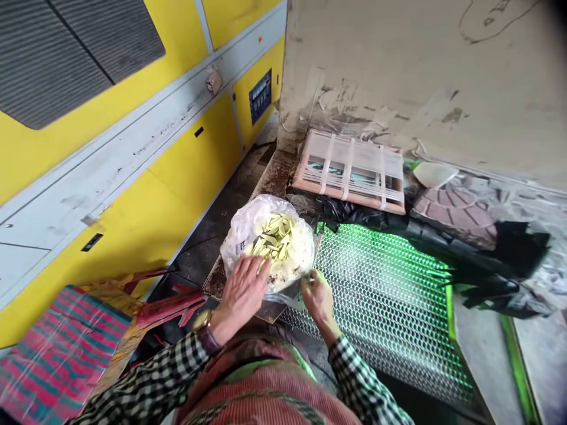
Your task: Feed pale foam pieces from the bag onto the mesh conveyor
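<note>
In front of me a crumpled clear plastic bag [237, 227] stands with its mouth spread wide. Inside it lie many small, flat, pale yellow-green leaf-shaped pieces [277, 233]. My left hand [243, 292] rests flat over the near left rim of the bag, fingers stretched out and the tips close to the pieces. At the bag's near right side, my right hand [318, 298] is closed in a pinch. A fold of the clear plastic runs toward it, but what sits between its fingers is too small to tell.
A metal mesh conveyor belt [372, 289], lit green, runs on the right. Behind it lie a strapped bundle [349, 171] and black plastic [394, 223]. A yellow machine [190, 159] fills the left. A pink-and-teal striped stack [62, 354] stands at lower left.
</note>
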Available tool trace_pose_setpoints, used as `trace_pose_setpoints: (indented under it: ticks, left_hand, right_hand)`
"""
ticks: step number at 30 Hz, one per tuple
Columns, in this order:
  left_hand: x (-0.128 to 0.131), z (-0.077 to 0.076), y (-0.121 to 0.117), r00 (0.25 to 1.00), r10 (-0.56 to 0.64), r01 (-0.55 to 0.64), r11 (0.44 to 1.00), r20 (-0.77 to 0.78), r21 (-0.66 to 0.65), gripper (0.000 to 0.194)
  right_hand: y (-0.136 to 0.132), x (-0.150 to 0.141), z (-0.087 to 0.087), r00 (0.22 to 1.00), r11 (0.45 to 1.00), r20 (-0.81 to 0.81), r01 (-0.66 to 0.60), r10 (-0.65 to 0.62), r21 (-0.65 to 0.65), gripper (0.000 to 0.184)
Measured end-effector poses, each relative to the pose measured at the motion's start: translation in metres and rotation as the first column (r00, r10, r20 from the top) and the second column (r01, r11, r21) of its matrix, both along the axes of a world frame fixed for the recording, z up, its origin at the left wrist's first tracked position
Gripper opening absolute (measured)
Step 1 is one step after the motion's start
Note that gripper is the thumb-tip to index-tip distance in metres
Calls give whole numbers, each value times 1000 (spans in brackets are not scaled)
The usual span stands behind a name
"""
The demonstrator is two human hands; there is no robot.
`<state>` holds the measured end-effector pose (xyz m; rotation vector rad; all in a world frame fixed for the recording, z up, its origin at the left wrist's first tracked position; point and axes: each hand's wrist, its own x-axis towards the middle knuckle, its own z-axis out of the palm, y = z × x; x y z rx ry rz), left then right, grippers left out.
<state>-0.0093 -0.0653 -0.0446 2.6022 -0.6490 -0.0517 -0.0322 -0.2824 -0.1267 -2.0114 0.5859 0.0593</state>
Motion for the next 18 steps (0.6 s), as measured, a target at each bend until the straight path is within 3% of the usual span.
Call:
trace_pose_setpoints:
  ticks: [3,5,7,10,12,14,18]
  left_hand:
    - [7,-10,13,997,-65,58,984,38,167,27]
    - [3,-14,10,986,-136,116,972,91,202,21]
    - [-4,-19,0,976,-168,146,977,139,156,21]
    - [-13,-27,-15,958,-216,208,976,186,63,23]
    - [-16,-34,-20,938,-279,275,960,205,49,22]
    - [-16,-40,-21,926,-320,313,947,197,67,19]
    - [-12,-44,-18,911,-362,356,932,197,67,18]
  right_hand:
    - [-3,5,8,1000,990,-17,28,-26,141,24]
    - [-1,2,18,997,966,-29,71,-66,248,30]
    - [6,-2,29,991,906,-88,131,-104,402,39]
    - [25,-6,46,976,765,-180,208,-122,609,59]
    - [39,-10,55,968,730,-169,252,-188,635,64]
    - [50,-16,61,945,736,-158,322,-286,596,64]
    - [63,-26,56,913,745,-138,394,-384,538,70]
